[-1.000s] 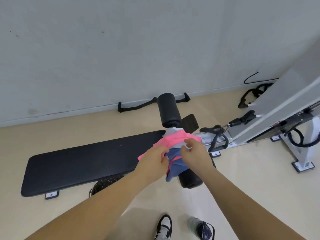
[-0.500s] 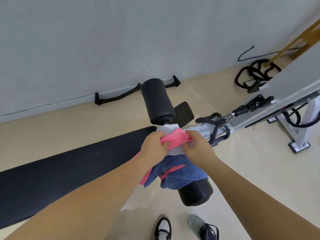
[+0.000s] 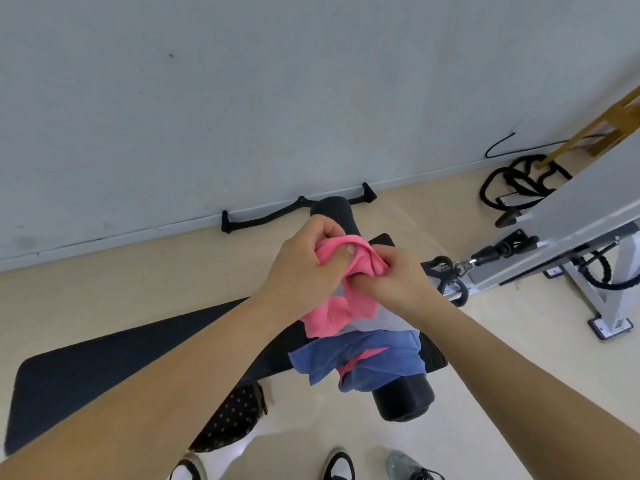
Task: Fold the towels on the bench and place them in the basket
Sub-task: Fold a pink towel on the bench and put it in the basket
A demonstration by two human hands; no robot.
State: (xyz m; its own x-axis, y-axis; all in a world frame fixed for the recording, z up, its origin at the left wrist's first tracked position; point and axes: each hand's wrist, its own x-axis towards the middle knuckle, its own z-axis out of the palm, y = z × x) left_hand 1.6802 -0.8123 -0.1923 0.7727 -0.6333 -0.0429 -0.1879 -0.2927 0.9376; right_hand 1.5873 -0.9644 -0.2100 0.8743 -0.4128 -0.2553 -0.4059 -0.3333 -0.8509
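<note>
Pinching the bunched top edge of the soft pink cloth towel [image 3: 329, 317], the left grip [image 3: 299, 271] and the right grip [image 3: 398, 282] sit almost touching. Their fingers are curled into the fabric rather than spread, which I judge to be a search for a corner or hem so the towel can be opened out for folding. Between them the held edge runs short, about 10 to 4 o'clock. The rest of the towel hangs crumpled toward 6 o'clock, so its long axis reads roughly 12 to 6, though the bunching makes that uncertain. Its lower end meets a pale grey cloth [image 3: 384, 320]. At 6 o'clock from that lies a rumpled blue towel [image 3: 398, 358] with another pink strip showing in its folds. This heap rests on the end of the black padded bench [image 3: 104, 368], whose pad stretches off toward 8 o'clock, with a black foam roller [image 3: 405, 400] at 5 o'clock. A dark dotted container [image 3: 232, 417] below the bench may be the basket; I cannot tell.
</note>
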